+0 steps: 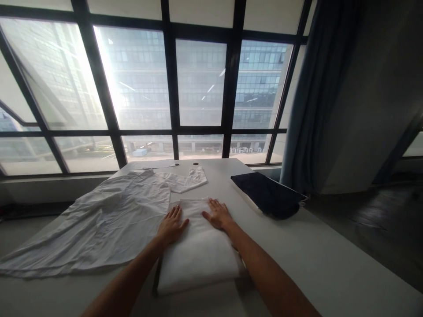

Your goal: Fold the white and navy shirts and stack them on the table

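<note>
Lying on the near part of the table (337, 268), a folded white cloth (201, 262) is touched.
Left hand (172, 226) and right hand (218, 215) are laid flat, thumbs spread wide; a white shirt (115, 224) is placed at the table's left, dark fabric (267, 193) at its right.

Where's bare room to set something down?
The smooth white tabletop shows bare right of the right forearm, nearer than the folded navy-blue fabric, and in a strip between that fabric and the folded white cloth. Crowded: left, under the wrinkled, spread-out white garment; centre, where the left hand and right hand rest on that cloth.
</note>
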The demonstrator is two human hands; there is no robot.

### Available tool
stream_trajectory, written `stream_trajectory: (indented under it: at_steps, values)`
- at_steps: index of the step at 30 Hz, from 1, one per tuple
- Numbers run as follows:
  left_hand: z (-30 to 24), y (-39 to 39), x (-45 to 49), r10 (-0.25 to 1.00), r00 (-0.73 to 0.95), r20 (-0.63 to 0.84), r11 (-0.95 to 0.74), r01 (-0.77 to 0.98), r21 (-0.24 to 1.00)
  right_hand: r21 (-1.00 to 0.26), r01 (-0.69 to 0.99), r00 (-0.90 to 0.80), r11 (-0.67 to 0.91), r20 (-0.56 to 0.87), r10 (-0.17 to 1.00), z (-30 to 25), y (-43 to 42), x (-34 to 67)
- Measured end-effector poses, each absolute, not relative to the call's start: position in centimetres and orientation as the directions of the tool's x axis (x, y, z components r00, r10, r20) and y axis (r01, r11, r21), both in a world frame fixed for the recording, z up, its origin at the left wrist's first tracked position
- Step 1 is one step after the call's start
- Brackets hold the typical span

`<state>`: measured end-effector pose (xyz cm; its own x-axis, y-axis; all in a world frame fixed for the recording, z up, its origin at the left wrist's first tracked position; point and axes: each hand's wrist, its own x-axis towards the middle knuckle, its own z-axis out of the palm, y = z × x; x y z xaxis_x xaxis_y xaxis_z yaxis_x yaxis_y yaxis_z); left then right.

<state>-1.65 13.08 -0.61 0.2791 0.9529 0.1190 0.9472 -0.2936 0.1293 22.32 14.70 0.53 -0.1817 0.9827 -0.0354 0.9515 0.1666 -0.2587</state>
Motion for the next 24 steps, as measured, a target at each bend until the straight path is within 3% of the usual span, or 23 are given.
stream_trajectory:
  at_steps: [4, 7, 14, 24]
  values:
    - [1.1, 11.7, -1.0, 0.965, 0.251, 0.069, -0.257, 0.963, 0.081, -0.179, 0.975, -0.139, 0.129, -0.046, 0.989, 1.8, 14.4, 22.2]
    - [1.7, 9.2, 0.8, 0.945, 0.316, 0.087, -0.322, 0.945, 0.062, -0.117, 0.984, -0.135, 0.133, -0.006, 0.991, 2.7, 13.0, 20.5]
    - [-0.1, 4.4, 3.1, 0.916, 0.368, 0.162, -0.394, 0.903, 0.172, -0.279, 0.947, -0.142, 0.160, 0.082, 0.986, 0.9, 7.7, 17.3]
    - [0.3, 2.9, 0.4, 0.941, 0.314, 0.128, -0.335, 0.921, 0.199, -0.240, 0.968, -0.070, 0.066, -0.005, 0.998, 1.0, 6.0, 22.3]
